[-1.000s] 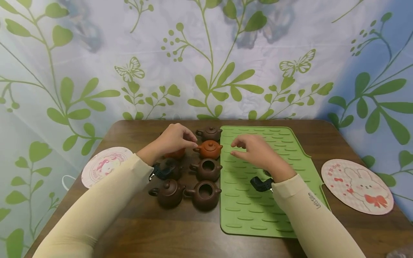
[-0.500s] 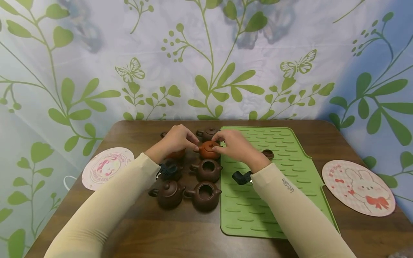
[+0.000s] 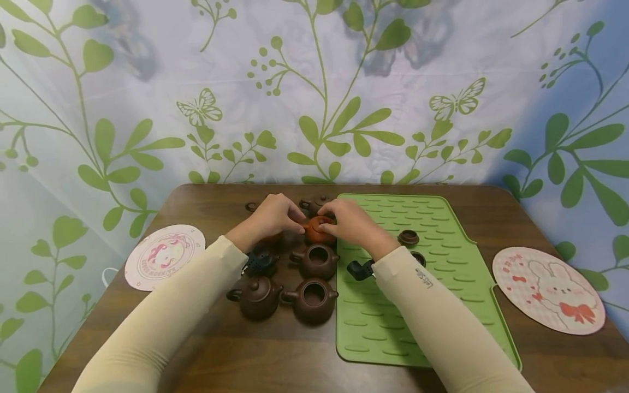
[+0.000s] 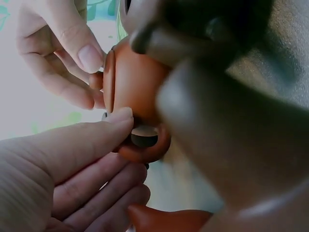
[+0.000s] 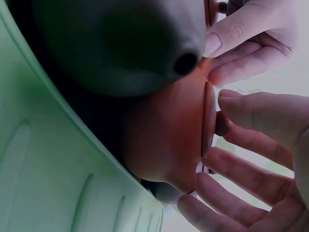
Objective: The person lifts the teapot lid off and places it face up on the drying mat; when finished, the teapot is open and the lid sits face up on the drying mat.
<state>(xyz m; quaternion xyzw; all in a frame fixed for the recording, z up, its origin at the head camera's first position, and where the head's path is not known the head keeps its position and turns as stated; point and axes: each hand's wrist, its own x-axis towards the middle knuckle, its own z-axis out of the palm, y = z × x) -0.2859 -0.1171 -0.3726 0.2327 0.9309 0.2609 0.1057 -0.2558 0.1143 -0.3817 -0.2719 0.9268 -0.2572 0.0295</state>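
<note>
An orange clay teapot (image 3: 319, 236) stands among brown ones at the green mat's left edge. My left hand (image 3: 272, 219) pinches its looped handle (image 4: 147, 155) between thumb and fingers. From the right, my right hand (image 3: 356, 226) grips the lid (image 5: 209, 121), thumb and fingers around its knob (image 5: 221, 123). The lid sits on the teapot's mouth. Part of a second orange teapot (image 4: 169, 220) shows below the left hand in the left wrist view; in the head view that hand mostly covers it.
Lidless brown teapots (image 3: 316, 261) and a lidded brown teapot (image 3: 259, 297) stand nearer the front; another brown teapot (image 3: 316, 204) is behind. Small brown lids (image 3: 408, 237) lie on the green mat (image 3: 378, 338). Round mats lie left (image 3: 164, 256) and right (image 3: 547, 289).
My right hand has come left from over the green mat to the orange teapot's lid. The left hand has shifted slightly right at the handle.
</note>
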